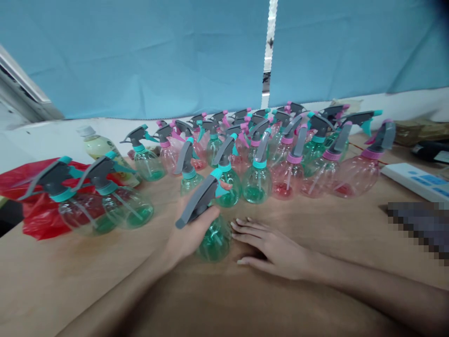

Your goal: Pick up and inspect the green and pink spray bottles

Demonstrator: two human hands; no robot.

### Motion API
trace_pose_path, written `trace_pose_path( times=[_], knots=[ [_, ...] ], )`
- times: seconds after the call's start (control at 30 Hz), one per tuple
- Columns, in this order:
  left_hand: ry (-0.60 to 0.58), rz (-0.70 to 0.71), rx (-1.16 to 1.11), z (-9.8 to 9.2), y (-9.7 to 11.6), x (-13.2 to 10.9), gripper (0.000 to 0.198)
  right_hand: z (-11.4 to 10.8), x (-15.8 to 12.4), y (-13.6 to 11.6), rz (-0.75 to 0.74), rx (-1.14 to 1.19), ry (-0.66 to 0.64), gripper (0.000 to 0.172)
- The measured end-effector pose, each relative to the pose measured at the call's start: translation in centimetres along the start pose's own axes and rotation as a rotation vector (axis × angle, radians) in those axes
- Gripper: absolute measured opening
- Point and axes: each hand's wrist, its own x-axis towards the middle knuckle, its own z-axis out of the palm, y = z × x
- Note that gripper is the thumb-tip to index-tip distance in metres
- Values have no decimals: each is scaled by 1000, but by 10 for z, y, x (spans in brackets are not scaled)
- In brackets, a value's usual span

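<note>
My left hand (196, 231) is wrapped round the neck of a green spray bottle (214, 241) with a grey and turquoise trigger head. That bottle stands upright at the front of the wooden table, its head pointing away and to the right. Just right of it, my right hand (268, 245) rests on the table with fingers stretched out, holding nothing. Its fingertips come close to the bottle's side; whether they touch it I cannot tell. Behind my hands stand a green spray bottle (257, 185) and a pink spray bottle (286, 180), among several more like them.
Two green spray bottles, one nearer (128, 208), stand at left beside a red plastic bag (45, 220). A white-capped bottle (96, 145) is behind them. At right lie a white and blue device (417, 180) and a pixelated dark object (421, 224). A blue sheet (168, 61) covers the wall.
</note>
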Motion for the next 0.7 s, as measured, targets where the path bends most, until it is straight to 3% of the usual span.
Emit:
trace_pose_path(
  times=[0.13, 0.37, 0.7],
  knots=[
    [-25, 29, -48, 1, 2, 1, 37, 0, 0, 0, -9, -6, 0, 57],
    [-32, -54, -130, 3, -1, -1, 19, -2, 0, -1, 6, -25, -26, 58],
    [-48, -57, -132, 2, -2, -3, 16, -2, 0, 0, -9, -3, -6, 58]
  ],
)
